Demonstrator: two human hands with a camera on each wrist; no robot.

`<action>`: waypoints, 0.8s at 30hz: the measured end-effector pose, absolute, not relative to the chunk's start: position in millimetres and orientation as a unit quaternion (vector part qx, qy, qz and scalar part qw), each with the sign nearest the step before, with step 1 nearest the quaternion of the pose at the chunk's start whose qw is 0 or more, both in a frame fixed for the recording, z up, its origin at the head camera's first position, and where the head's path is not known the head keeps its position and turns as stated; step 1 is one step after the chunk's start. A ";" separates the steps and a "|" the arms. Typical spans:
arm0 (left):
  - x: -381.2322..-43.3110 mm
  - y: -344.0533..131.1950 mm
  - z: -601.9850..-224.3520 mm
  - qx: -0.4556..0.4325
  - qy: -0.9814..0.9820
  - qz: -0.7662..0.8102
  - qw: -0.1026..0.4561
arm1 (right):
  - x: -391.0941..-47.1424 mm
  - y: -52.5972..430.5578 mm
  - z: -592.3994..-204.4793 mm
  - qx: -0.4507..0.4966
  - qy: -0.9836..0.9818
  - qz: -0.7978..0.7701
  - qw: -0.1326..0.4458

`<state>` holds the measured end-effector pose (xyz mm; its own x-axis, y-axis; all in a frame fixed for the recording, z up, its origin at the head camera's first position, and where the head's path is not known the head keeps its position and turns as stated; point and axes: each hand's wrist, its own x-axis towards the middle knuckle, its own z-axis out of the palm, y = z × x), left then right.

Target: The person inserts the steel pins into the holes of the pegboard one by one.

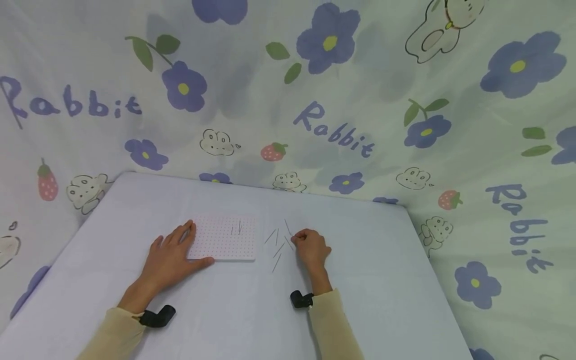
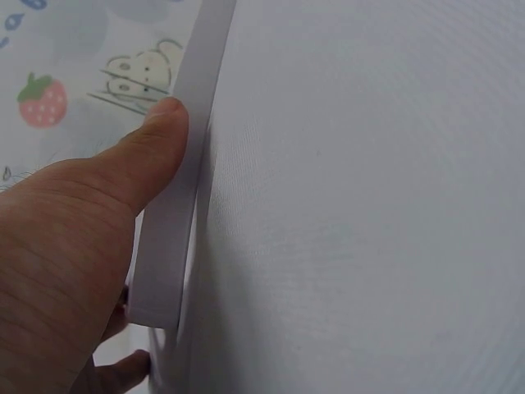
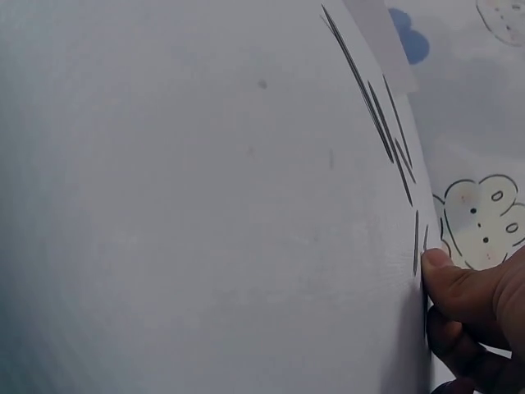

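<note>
A white pegboard [image 1: 220, 245] with a grid of small holes lies left of centre on the table. A few thin dark needles [image 1: 240, 228] stand in its far right part; they also show beyond the thumb in the left wrist view. My left hand [image 1: 170, 257] rests at the board's left end, fingers extended along the left edge and thumb [image 2: 160, 144] against the front edge. To the right of the board, several loose needles [image 1: 279, 250] lie scattered. My right hand [image 1: 312, 248] pinches one needle [image 3: 426, 238] between thumb and index finger, beside the others.
A white cloth covers the table [image 1: 382, 280]. Behind it and at both sides hangs a curtain [image 1: 243, 90] printed with flowers, rabbits and strawberries. Each wrist wears a small black camera [image 1: 157, 316] on a strap, close above the cloth.
</note>
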<state>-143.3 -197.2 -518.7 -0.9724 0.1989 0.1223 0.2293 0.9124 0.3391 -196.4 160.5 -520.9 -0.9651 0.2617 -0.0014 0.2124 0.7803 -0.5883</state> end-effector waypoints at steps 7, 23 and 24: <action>-143.1 -197.1 -520.0 -0.109 -0.977 -0.177 0.041 | -195.0 157.7 -518.4 -0.124 -0.946 0.296 0.043; -143.0 -195.4 -518.9 -0.107 -0.978 -0.175 0.041 | -196.2 154.8 -517.8 -0.105 -0.959 0.260 0.043; -142.9 -195.3 -518.8 -0.107 -0.978 -0.175 0.041 | -196.1 154.9 -517.3 -0.103 -0.959 0.260 0.043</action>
